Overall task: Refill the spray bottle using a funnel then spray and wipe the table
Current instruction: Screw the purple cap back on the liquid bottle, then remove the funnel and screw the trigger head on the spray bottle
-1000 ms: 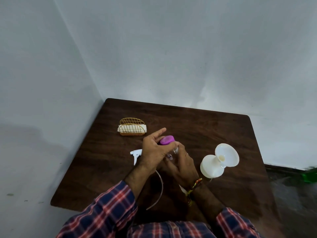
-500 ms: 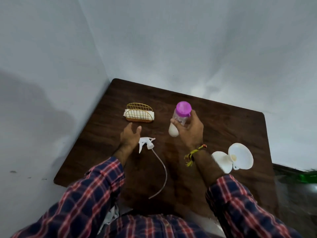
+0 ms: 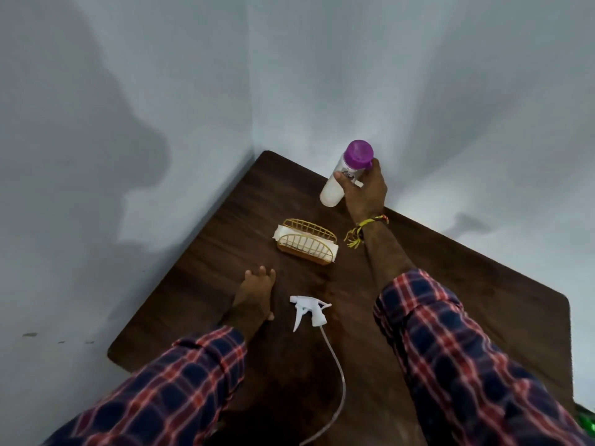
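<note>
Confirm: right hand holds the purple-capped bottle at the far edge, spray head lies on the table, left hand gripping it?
Not quite. The head view shows the left hand resting open on the table beside the spray head, not gripping it. The right hand does hold the purple-capped bottle.

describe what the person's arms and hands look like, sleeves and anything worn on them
Both arms wear long plaid sleeves in navy, red and white check, pushed up short of the wrists. The left sleeve ends behind the left hand, which is bare, with no ring or band visible. The right sleeve leaves the forearm uncovered; the right hand's wrist carries a yellow thread wristband with red and dark strands and a loose tassel.
</note>
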A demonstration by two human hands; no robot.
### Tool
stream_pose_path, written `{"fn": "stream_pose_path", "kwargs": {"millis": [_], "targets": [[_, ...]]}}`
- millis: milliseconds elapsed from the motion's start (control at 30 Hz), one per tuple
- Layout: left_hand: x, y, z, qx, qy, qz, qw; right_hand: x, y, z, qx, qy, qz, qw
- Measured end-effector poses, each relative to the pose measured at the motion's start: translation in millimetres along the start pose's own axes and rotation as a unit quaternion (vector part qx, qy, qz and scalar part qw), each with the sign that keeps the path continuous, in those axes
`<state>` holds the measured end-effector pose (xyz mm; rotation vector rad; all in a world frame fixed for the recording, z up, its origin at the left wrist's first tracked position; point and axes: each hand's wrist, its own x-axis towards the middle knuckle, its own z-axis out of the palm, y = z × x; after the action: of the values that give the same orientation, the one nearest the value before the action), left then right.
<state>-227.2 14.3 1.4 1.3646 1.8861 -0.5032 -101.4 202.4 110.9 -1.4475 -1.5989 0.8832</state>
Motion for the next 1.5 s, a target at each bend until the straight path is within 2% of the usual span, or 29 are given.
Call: {"fn": "stream_pose_path", "kwargs": {"millis": [333, 600, 800, 967, 1100, 1200, 1267, 1367, 1433, 1500], "targets": [[8.0, -1.5, 5.9, -0.006, -0.012, 0.002, 1.000, 34.0, 28.6, 46.2, -0.034, -0.019, 0.021, 0.999], [4.7, -1.1, 5.1, -0.016, 0.002, 0.001, 1.000, 43.5, 29.6, 50.7, -0.077, -0.032, 0.046, 0.995], [-2.2, 0.6, 4.8, -0.012, 0.012, 0.003, 1.000, 17.9, 27.0, 28.3, -0.081, -0.004, 0.092, 0.992], [-11.0, 4.6, 12.2, -0.027, 0.053, 0.004, 0.998, -52.3, 20.8, -12.6, -0.047, 0.065, 0.098, 0.992], [-21.6, 7.1, 17.0, -0.041, 0.078, 0.007, 0.996, -139.7, 23.4, -51.4, -0.033, 0.070, 0.079, 0.994], [-37.4, 14.6, 26.3, -0.099, 0.160, 0.005, 0.982, -191.2, 38.7, -86.0, -0.068, 0.067, 0.055, 0.994], [-52.0, 30.0, 34.6, -0.175, 0.243, 0.005, 0.954, -216.1, 45.4, -110.8, -0.103, 0.076, 0.022, 0.992], [-78.3, 70.4, 51.0, -0.249, 0.322, 0.089, 0.909, -239.6, 42.6, -155.0, -0.142, 0.126, -0.028, 0.981], [-95.3, 102.4, 63.5, -0.279, 0.305, 0.180, 0.893, -250.1, 39.3, -191.1, -0.157, 0.214, -0.042, 0.963], [-109.5, 133.5, 74.5, -0.270, 0.241, 0.264, 0.894, -259.7, 45.6, -230.5, -0.163, 0.316, -0.008, 0.935]]}}
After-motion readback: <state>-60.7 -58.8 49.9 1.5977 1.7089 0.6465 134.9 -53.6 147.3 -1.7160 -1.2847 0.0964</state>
